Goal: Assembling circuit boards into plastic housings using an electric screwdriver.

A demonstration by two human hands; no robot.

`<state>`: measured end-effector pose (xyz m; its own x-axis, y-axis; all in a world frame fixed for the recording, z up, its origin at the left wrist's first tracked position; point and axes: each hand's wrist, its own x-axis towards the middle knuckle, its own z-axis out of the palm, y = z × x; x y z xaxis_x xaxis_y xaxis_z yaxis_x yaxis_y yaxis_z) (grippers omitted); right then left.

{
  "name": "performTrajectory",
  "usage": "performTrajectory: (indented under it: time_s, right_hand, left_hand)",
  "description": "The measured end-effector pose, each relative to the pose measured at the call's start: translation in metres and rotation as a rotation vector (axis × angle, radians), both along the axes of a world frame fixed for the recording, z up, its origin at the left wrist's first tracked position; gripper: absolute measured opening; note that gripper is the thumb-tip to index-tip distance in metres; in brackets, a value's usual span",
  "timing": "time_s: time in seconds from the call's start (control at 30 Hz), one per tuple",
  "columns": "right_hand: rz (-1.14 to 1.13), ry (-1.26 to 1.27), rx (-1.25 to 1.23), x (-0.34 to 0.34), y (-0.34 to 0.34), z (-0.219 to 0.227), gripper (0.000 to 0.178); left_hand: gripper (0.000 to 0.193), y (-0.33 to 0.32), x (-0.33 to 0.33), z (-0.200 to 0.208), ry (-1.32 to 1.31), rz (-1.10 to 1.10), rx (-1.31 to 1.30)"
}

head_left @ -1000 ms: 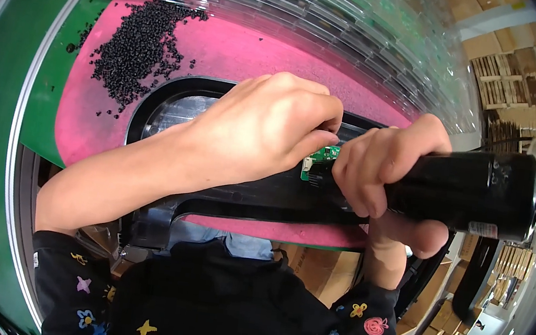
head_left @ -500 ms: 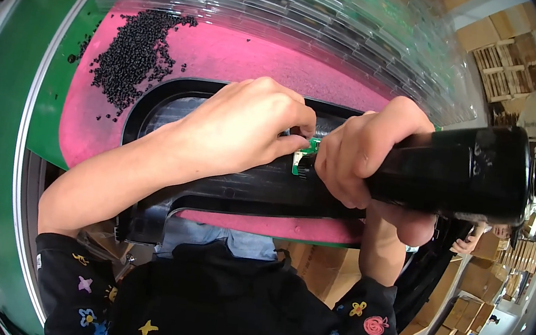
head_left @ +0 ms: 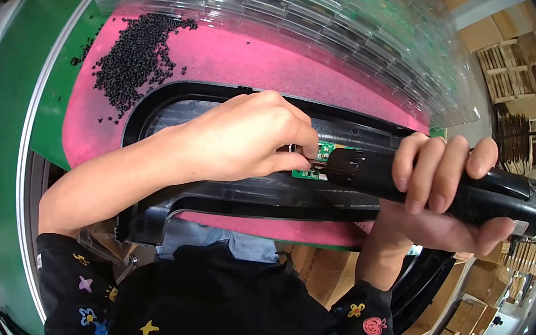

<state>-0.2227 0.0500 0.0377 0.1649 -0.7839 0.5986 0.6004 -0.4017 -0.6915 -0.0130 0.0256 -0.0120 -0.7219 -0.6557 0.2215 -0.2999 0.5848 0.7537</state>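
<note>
A long black plastic housing (head_left: 265, 194) lies open side up on the pink mat (head_left: 280, 68). Inside it, partly covered by my fingers, sits a small green circuit board (head_left: 325, 150). My right hand (head_left: 439, 175) is wrapped round a black electric screwdriver (head_left: 371, 171), held nearly level with its tip over the board. Against that tip, thumb and index finger of my left hand (head_left: 248, 135) are pinched together. Whatever lies between them is too small to make out.
Small black pieces, seemingly screws, form a loose pile (head_left: 130, 60) at the mat's far left. Stacked clear plastic trays (head_left: 287, 9) with green boards line the far side. A green surface (head_left: 2, 101) runs along the left. Cardboard boxes (head_left: 463, 319) stand at right.
The screwdriver has tilted and shifted right, and my right hand's grip has turned, its fingers now over the top. More of the board shows. My left hand has barely moved.
</note>
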Motion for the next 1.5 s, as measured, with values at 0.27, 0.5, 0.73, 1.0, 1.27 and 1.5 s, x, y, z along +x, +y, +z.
performTrajectory:
  time_s: [0.27, 0.5, 0.73, 1.0, 1.27, 1.5]
  right_hand:
    - [-0.122, -0.135, 0.076, -0.001, 0.008, -0.002, 0.054]
    - [-0.227, -0.144, 0.142, 0.004, 0.006, -0.005, 0.055]
    - [-0.157, 0.001, 0.003, -0.004, -0.005, -0.017, 0.067]
    - [-0.178, -0.014, 0.056, 0.009, -0.009, -0.024, 0.064]
    - [-0.152, -0.039, 0.044, 0.005, -0.007, -0.023, 0.067]
    - [-0.17, 0.081, -0.071, 0.011, -0.012, -0.03, 0.065]
  left_hand:
    - [0.016, 0.001, -0.002, 0.002, 0.055, 0.053, -0.01]
    - [0.012, 0.01, -0.006, 0.001, 0.084, 0.149, -0.363]
    - [0.008, 0.006, -0.002, 0.01, 0.108, 0.311, -0.228]
    - [0.011, 0.005, 0.003, -0.005, -0.071, 0.231, -0.191]
    - [0.014, 0.005, 0.001, -0.006, -0.135, 0.204, -0.216]
    - [0.01, 0.006, 0.001, -0.004, -0.18, 0.248, -0.194]
